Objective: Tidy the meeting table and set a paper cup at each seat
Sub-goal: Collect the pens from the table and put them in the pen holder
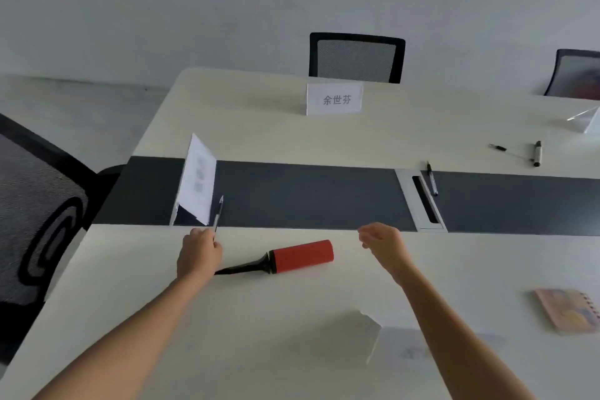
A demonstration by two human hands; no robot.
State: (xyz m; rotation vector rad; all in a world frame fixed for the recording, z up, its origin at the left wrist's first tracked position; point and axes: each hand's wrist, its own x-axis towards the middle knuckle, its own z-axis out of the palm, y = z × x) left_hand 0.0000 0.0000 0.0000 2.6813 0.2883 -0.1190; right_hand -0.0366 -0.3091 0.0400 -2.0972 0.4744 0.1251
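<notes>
- My left hand's fingers (207, 239) are curled tight around a pen (218, 214), and the pen points up and away from me.
- My right hand (383, 242) holds nothing. Its fingers are loose and a bit bent, and it hangs over the bench (259, 318).
- Closest to me, a white name card (373, 338) stands on the bench between my two arms. I see only its back.
- Far to my right lies a small notebook (566, 310) with a colourful cover and a spiral edge.
- Between my hands lies a lint roller (285, 258). It has a red roll and a black handle. The handle points at my left hand (199, 253).
- Past my hands, a dark strip (308, 195) runs across the middle of the bench.
- A second name card (198, 180) stands tilted on the strip, just beside the pen I hold. Its words are too blurry to read.
- A grey cable slot (422, 201) sits in the strip, and a black pen (432, 178) lies along its right edge.
- On the far side, two more pens (537, 153) lie near each other on the right.
- A third name card (334, 99) stands at the far edge, in front of a black mesh chair (356, 57).
- Another card stand (587, 120) and another chair (574, 73) are at the far right.
- A big chair (35, 214) sits at the left end.
- I see no paper cup anywhere.
</notes>
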